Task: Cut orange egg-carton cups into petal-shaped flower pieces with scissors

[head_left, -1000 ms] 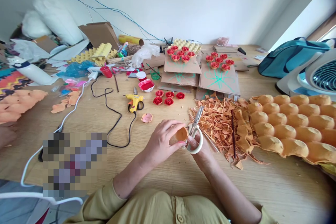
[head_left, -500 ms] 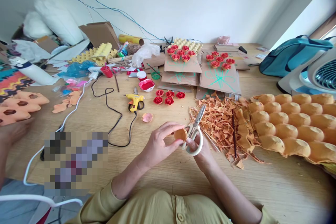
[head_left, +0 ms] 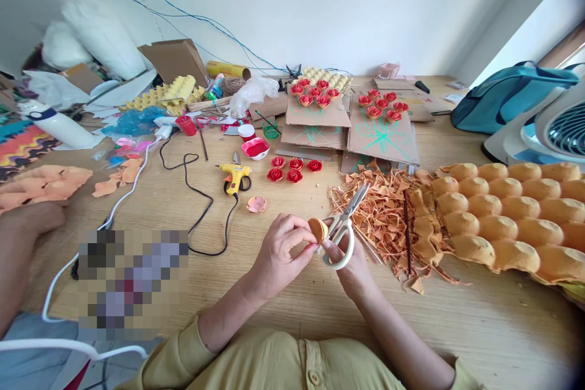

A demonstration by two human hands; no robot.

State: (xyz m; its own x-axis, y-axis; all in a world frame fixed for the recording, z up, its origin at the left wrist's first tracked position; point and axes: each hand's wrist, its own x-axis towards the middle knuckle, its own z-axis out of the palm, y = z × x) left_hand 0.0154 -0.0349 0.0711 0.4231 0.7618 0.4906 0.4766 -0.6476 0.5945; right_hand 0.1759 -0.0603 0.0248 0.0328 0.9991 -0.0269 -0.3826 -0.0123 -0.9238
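Between the thumb and fingers of my left hand (head_left: 287, 251) is a small orange egg-carton cup (head_left: 319, 230), tilted on its side. My right hand (head_left: 355, 268) grips white-handled scissors (head_left: 340, 242), their blades slightly parted and pointing up and away to the right. The cup sits right beside the scissors' pivot; whether the blades touch it I cannot tell. A pile of orange carton scraps (head_left: 379, 213) lies just beyond my right hand. Left of the cup, a pink-orange petal cup (head_left: 256, 205) rests on the table.
A yellow glue gun (head_left: 235, 177) with a black cord lies left of several red paper roses (head_left: 295, 164). Orange egg trays (head_left: 507, 213) fill the right. More roses stand on cardboard (head_left: 315, 111) behind. At left, another person's hand (head_left: 41, 216) touches an orange carton piece (head_left: 50, 183).
My left hand has turned the cup and shifted it slightly up and right. The scissors have swung a little rightward. The other person's hand at left has moved further into view.
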